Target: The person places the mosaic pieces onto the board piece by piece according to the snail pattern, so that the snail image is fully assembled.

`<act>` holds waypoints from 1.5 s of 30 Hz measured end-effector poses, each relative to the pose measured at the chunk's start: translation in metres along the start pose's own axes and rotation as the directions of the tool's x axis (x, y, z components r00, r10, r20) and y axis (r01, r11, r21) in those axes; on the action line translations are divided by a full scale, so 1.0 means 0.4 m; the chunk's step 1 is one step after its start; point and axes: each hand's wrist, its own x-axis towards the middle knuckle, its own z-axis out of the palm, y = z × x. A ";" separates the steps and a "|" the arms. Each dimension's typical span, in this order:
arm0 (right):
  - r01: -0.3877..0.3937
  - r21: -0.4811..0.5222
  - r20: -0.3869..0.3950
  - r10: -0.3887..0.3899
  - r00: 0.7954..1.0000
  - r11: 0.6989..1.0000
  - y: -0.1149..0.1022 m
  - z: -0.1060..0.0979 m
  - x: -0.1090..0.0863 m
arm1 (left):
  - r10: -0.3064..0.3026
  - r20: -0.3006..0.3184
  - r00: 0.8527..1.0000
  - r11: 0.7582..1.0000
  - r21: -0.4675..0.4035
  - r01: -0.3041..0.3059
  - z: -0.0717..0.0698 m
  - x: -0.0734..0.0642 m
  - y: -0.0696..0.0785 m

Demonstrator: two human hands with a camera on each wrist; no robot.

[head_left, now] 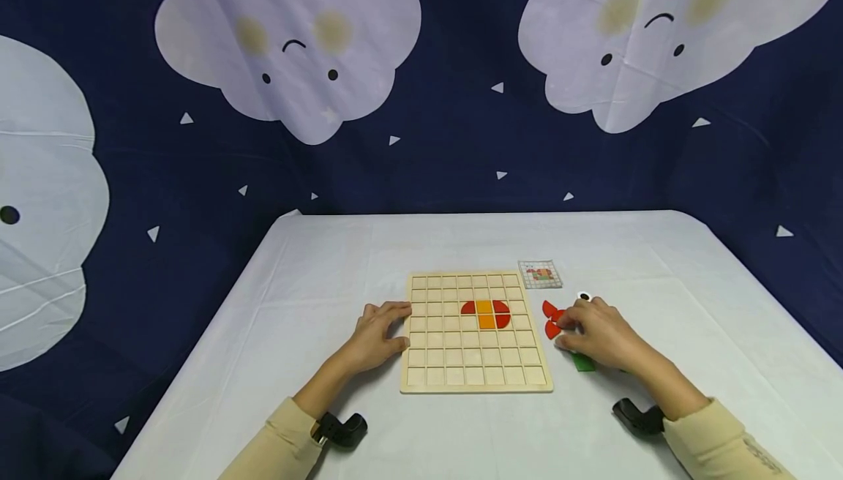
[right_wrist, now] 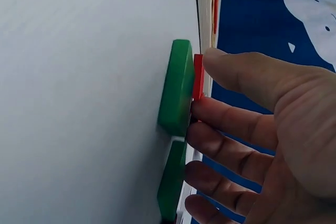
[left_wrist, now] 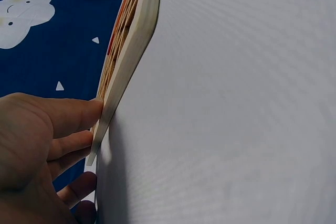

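Note:
A wooden grid board lies on the table, with orange squares and red quarter-circles set in its upper right cells. My left hand touches the board's left edge with thumb and fingers, also seen along the wooden rim in the left wrist view. Right of the board, my right hand hovers over loose red quarter-circles, thumb and index finger apart. A red piece shows between those fingertips; no firm grip is visible. Green pieces lie beside the fingers.
A small picture card lies off the board's top right corner. A white piece with a black dot sits just beyond my right hand. The white table ends at a dark blue cloud-patterned curtain.

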 end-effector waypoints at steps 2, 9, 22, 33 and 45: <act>0.008 0.005 0.001 -0.008 1.000 1.000 -0.002 0.003 0.005 | 0.000 -0.001 1.000 1.000 0.002 0.000 0.000 0.000 0.000; 0.081 -0.025 -0.009 -0.081 0.997 0.996 -0.011 0.019 0.015 | -0.003 -0.005 1.000 1.000 0.001 0.003 0.002 -0.001 -0.001; 0.078 -0.046 -0.039 -0.079 0.996 0.996 -0.009 0.025 0.015 | -0.010 -0.003 1.000 1.000 -0.001 0.010 0.004 0.001 -0.003; 0.068 0.008 -0.054 -0.068 0.996 0.998 -0.042 0.003 0.038 | 0.001 -0.004 1.000 1.000 -0.009 -0.001 0.000 0.001 -0.002; 0.207 0.050 -0.068 -0.203 0.977 0.977 -0.166 0.032 0.121 | 0.003 -0.006 1.000 1.000 -0.011 -0.003 0.002 0.003 -0.003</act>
